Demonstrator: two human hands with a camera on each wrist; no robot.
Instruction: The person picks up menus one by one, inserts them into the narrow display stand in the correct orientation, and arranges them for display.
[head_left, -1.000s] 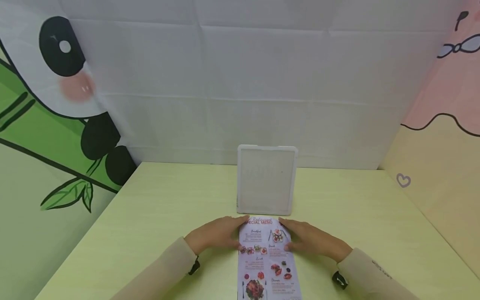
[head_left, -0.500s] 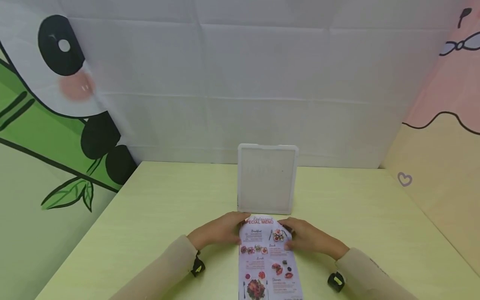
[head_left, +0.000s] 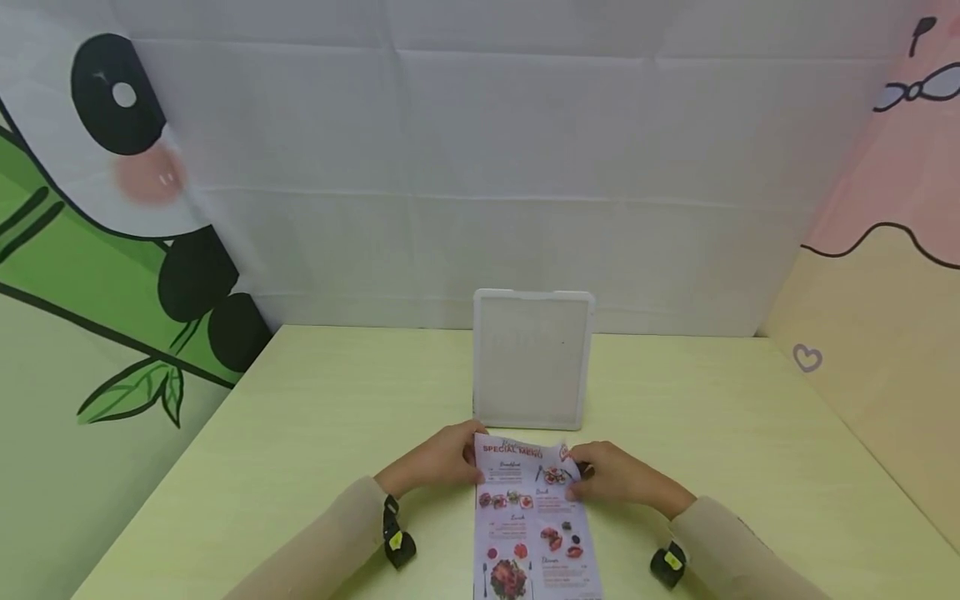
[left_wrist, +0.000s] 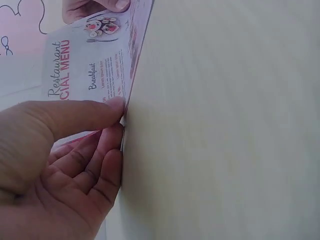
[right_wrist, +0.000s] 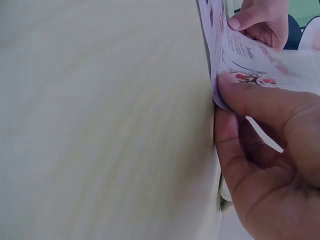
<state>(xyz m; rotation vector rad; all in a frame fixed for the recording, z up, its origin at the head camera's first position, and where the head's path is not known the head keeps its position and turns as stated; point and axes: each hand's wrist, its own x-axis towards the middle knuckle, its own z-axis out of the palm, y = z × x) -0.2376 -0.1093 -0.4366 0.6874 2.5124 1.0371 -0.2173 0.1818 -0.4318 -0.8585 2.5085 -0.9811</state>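
Observation:
A printed paper menu [head_left: 517, 525] headed "Special Menu" lies lengthwise in front of the person, its far end bent up off the table. My left hand [head_left: 442, 457] pinches its left edge near the top, thumb over the print and curled fingers beneath, as the left wrist view shows. At the right edge my right hand [head_left: 626, 479] pinches the sheet between thumb [right_wrist: 245, 97] and fingers, and the top right corner curls over. Just beyond the menu stands a white-framed panel [head_left: 532, 362], upright and leaning back slightly.
The pale yellow table [head_left: 360, 383] reaches back to a white cloth wall [head_left: 420, 167]. Cartoon-printed panels stand at the left [head_left: 112, 333] and right [head_left: 877, 333]. Black bands with small devices [head_left: 400, 546] sit at both wrists.
My fingers have gone from resting along the menu's far edges to pinching its sides. The far end has lifted and bent, and its top right corner now curls. The framed panel stays put.

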